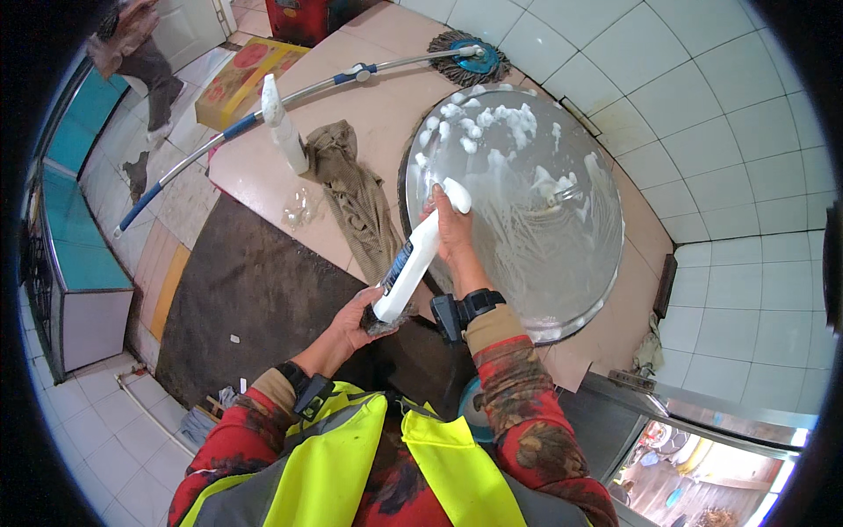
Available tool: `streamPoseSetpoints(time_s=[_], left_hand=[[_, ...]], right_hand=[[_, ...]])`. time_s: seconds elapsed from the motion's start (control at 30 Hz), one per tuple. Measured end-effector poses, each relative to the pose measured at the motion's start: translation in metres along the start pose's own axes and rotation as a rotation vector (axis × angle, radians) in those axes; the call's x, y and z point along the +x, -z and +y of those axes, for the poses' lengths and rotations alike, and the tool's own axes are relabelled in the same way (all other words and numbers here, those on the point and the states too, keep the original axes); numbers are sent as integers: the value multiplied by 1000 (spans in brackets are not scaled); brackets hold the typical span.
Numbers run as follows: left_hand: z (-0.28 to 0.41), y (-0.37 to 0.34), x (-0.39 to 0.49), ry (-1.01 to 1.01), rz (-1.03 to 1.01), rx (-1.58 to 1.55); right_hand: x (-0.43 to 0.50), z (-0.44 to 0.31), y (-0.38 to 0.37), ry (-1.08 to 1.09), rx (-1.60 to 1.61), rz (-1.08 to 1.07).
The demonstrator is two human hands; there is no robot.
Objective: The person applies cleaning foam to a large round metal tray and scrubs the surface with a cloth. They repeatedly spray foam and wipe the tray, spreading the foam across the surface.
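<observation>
Over the edge of the pink tiled counter I hold a white spray bottle tilted. My right hand is wrapped around its neck, just below the white spray head. Beneath the bottle's base, my left hand holds a dark scouring pad that seems to touch the bottle. Beyond my right hand lies a large round metal lid with a small handle. White foam sits in clumps along the lid's far side, and smeared suds streak its middle.
Left of the lid lie a crumpled brown cloth and a second white spray bottle, upright. A mop stretches across the counter's far side. Behind it are a cardboard box and a person. White tiled walls border the right.
</observation>
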State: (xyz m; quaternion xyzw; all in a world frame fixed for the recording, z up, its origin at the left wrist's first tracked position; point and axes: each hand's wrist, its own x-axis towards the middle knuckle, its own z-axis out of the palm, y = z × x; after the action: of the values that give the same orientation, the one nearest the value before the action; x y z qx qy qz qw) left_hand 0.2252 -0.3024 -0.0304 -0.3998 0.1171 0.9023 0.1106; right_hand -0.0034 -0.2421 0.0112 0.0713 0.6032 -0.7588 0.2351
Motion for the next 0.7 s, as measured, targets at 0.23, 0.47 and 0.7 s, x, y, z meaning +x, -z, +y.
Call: streamPoseSetpoints(time_s=[0.23, 0.47, 0.7], left_hand=[[-32, 18, -17, 147, -34, -18], [-63, 45, -29, 172, -20, 33], [-71, 61, -33, 157, 24, 47]], right_hand=[[-36, 12, 20, -80, -121, 57], [-69, 34, 38, -95, -104, 33], [-86, 44, 39, -150, -94, 38]])
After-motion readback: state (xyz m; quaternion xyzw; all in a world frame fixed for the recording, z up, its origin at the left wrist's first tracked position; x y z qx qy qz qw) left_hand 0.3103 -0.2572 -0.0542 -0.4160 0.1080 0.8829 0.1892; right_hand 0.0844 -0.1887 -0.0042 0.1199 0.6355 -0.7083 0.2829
